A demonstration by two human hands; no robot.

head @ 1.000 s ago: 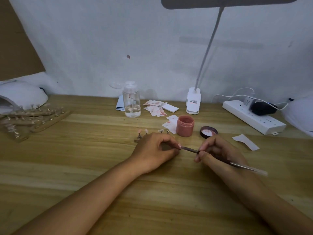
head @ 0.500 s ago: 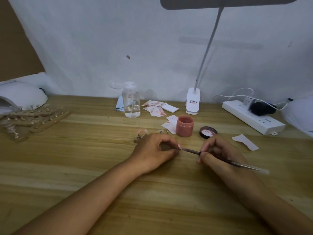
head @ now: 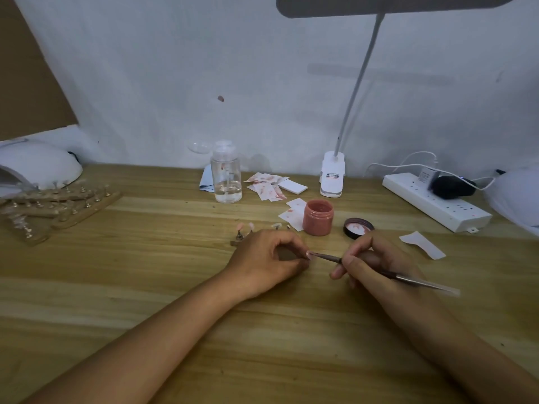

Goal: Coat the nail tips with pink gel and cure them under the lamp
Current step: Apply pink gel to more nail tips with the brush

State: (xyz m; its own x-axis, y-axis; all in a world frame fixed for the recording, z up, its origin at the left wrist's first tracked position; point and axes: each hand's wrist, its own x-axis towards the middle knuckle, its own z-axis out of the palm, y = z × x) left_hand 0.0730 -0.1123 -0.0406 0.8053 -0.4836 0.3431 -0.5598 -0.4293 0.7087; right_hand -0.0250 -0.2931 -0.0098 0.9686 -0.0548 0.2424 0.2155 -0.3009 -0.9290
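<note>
Worked at wooden table (head: 145, 287) against white wall. Pinched nail tip (head: 309, 254) in curled left hand (head: 262, 262); gripped brush (head: 326, 258) in right hand (head: 370, 258), bristles touching tip. Judged best: thin even strokes, wrists braced on wood. Had open pink gel jar (head: 318, 217) just behind, curing lamp (head: 38, 167) far left.

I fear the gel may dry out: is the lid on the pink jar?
No, the jar stands open, its lid lying upturned on the table beside it.

Left hand (head: 262, 258) curled, fingers pinching; right hand (head: 379, 260) fingers pinching too.
</note>
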